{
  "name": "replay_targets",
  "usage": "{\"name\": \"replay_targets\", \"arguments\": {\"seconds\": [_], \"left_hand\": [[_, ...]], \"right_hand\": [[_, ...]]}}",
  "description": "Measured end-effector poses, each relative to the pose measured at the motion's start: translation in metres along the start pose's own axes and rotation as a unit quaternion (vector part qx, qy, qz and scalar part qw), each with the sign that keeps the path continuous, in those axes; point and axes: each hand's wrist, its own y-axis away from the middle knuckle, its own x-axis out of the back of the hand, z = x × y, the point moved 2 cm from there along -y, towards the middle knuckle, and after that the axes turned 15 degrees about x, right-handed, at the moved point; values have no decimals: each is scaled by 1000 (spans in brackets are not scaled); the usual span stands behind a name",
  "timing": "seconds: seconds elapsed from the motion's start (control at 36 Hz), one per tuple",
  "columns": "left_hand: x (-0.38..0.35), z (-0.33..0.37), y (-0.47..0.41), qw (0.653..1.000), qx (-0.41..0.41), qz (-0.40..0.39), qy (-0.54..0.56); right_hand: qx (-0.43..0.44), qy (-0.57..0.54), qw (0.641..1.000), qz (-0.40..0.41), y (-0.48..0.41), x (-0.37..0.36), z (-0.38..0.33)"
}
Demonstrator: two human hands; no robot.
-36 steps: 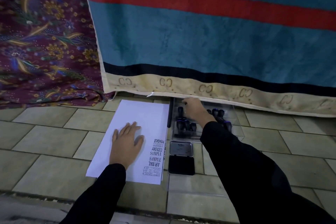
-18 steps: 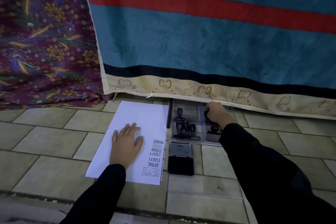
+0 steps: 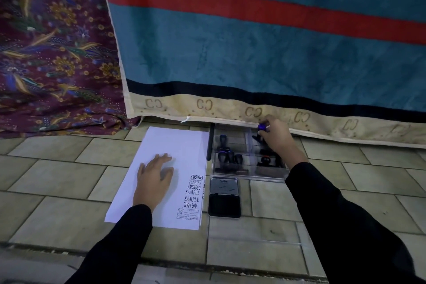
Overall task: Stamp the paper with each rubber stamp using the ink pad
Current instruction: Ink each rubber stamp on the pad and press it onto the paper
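A white paper (image 3: 175, 145) lies on the tiled floor, with several black stamped words along its right edge. My left hand (image 3: 153, 180) rests flat on it, fingers spread. To its right lies an open black ink pad (image 3: 224, 205) with its grey lid (image 3: 224, 186) folded back. Behind the pad stands a clear plastic box (image 3: 272, 174) holding several black rubber stamps (image 3: 229, 158). My right hand (image 3: 275, 138) is over the box's far right part, fingers closed on a stamp with a blue knob (image 3: 261, 127), raised above the box.
A teal blanket (image 3: 253, 53) with a red stripe and cream border hangs just behind the box. Purple floral cloth (image 3: 53, 53) drapes at the left. A clear lid (image 3: 253, 230) lies on the floor tiles (image 3: 57, 180) in front of the ink pad.
My right hand moved from the box's left side to its right side, closed on a blue-knobbed stamp and raised it. My left hand stayed on the paper.
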Motion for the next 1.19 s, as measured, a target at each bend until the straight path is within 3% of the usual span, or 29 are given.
{"name": "replay_targets", "arguments": {"seconds": [0.11, 0.28, 0.5, 0.61, 0.78, 0.89, 1.19], "left_hand": [[4, 0, 0, 998, 21, -16, 60], [10, -2, -8, 988, 90, -85, 89], [9, 8, -3, 989, -27, -44, -141], [7, 18, 12, 981, -125, -9, -145], [-7, 39, 46, 954, -239, -136, -117], [-20, 42, 58, 944, -245, -171, -142], [-30, 41, 61, 948, -228, -149, -167]], "right_hand": [[54, -53, 992, 97, 22, 16, -26], [127, -111, 985, 41, 79, 8, -71], [131, -182, 973, -50, 135, -23, -94], [155, -150, 975, -61, 144, -26, -98], [178, -122, 973, -86, 152, -28, -100], [180, -132, 970, -93, 156, -33, -99], [179, -107, 976, -69, 159, -37, -98]]}}
